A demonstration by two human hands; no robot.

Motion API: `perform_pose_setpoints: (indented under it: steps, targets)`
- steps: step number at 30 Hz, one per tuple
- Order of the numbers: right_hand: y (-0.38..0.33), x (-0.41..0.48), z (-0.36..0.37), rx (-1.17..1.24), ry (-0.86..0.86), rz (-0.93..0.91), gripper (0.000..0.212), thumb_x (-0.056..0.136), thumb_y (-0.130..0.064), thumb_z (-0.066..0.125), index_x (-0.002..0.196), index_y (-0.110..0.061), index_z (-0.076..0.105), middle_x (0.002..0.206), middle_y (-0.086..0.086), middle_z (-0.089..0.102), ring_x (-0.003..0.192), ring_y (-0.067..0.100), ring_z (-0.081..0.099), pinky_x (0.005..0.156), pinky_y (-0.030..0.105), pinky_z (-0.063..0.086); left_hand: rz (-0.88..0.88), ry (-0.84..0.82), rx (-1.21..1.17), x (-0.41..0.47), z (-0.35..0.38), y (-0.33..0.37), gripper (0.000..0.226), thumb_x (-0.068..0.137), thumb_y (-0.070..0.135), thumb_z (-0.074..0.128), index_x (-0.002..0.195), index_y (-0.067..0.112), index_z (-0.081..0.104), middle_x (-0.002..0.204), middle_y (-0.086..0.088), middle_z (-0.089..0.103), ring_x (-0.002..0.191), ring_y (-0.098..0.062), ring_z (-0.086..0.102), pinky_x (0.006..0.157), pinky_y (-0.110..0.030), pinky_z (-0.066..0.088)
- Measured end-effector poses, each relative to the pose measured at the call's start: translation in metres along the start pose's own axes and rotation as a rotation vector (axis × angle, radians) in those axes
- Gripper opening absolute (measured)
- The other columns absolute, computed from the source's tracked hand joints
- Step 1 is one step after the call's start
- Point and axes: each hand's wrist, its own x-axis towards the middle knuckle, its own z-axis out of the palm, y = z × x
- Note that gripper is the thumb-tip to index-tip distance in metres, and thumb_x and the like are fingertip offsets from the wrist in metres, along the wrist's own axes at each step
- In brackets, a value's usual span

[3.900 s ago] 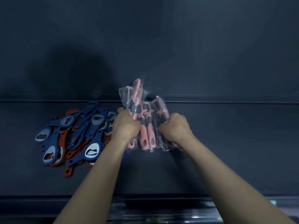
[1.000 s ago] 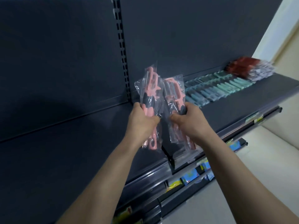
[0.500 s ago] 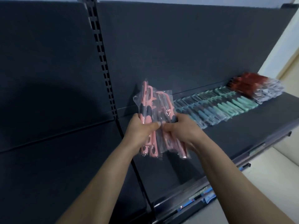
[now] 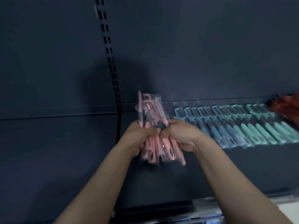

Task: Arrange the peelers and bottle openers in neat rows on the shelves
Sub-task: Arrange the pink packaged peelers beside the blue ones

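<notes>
I hold the bundle of pink peelers [image 4: 159, 151] upright, my left hand [image 4: 142, 135] wrapped round its left side and my right hand [image 4: 179, 135] curled round its right side, thumbs meeting over the handles. Both grip the clear sleeves firmly, I judge to keep the slippery packets squared as one stack before laying them down. The heads stand above my fists and the handle ends hang below.

Just right of my right hand, a row of blue and teal peelers [image 4: 242, 128] lies flat on the shelf [image 4: 242, 168], heads toward the back, each overlapping the next. Beyond them sits a blurred red batch [image 4: 286, 104]. The bare stretch beneath my hands looks like the spot to continue that row.

I can read no brand or writing on the sleeves, as any print is lost to blur.
</notes>
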Motion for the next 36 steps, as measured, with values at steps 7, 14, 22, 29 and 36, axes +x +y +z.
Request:
perform_pose_setpoints:
  steps: [7, 14, 22, 29, 36]
  targets:
    - [-0.001, 0.005, 0.001, -0.062, 0.071, -0.017, 0.03, 0.08, 0.014, 0.055, 0.108, 0.004, 0.061, 0.102, 0.022, 0.068, 0.096, 0.034, 0.066, 0.091, 0.046, 0.052, -0.005, 0.038, -0.073, -0.001, 0.005, -0.003, 0.023, 0.073, -0.004, 0.073, 0.094, 0.006, 0.069, 0.087, -0.012, 0.073, 0.078, -0.024, 0.071, 0.061, -0.03, 0.056]
    - [0.005, 0.012, 0.02, -0.028, 0.141, 0.068, 0.02, 0.085, 0.01, 0.05, 0.103, 0.0, 0.055, 0.094, 0.019, 0.062, 0.083, 0.031, 0.064, 0.077, 0.044, 0.057, -0.083, 0.16, 0.121, 0.001, -0.011, 0.001, 0.023, 0.072, -0.008, 0.067, 0.094, 0.001, 0.066, 0.076, -0.014, 0.071, 0.058, -0.02, 0.068, 0.049, -0.025, 0.052]
    - [0.01, 0.02, 0.014, -0.246, 0.446, 0.021, 0.021, 0.081, -0.003, 0.064, 0.098, -0.002, 0.051, 0.099, 0.02, 0.061, 0.089, 0.034, 0.064, 0.082, 0.045, 0.055, -0.073, 0.075, 0.25, 0.001, -0.025, 0.003, 0.023, 0.071, -0.002, 0.069, 0.094, 0.001, 0.065, 0.079, -0.014, 0.068, 0.066, -0.024, 0.067, 0.061, -0.033, 0.056]
    - [0.018, 0.017, 0.008, -0.378, 0.667, -0.1, 0.011, 0.083, -0.014, 0.066, 0.087, -0.01, 0.056, 0.088, 0.009, 0.06, 0.084, 0.025, 0.056, 0.062, 0.02, 0.032, -0.048, 0.07, 0.356, 0.007, -0.016, 0.004, 0.02, 0.07, 0.002, 0.073, 0.087, 0.009, 0.066, 0.079, -0.008, 0.069, 0.066, -0.02, 0.068, 0.06, -0.032, 0.057]
    - [0.019, 0.023, 0.003, -0.395, 0.738, -0.111, 0.013, 0.081, -0.007, 0.066, 0.094, -0.008, 0.066, 0.099, 0.012, 0.067, 0.086, 0.026, 0.058, 0.07, 0.021, 0.038, -0.048, 0.169, 0.451, 0.008, -0.026, -0.004, 0.014, 0.071, 0.0, 0.069, 0.082, 0.007, 0.065, 0.069, -0.006, 0.063, 0.048, -0.01, 0.061, 0.044, -0.02, 0.048]
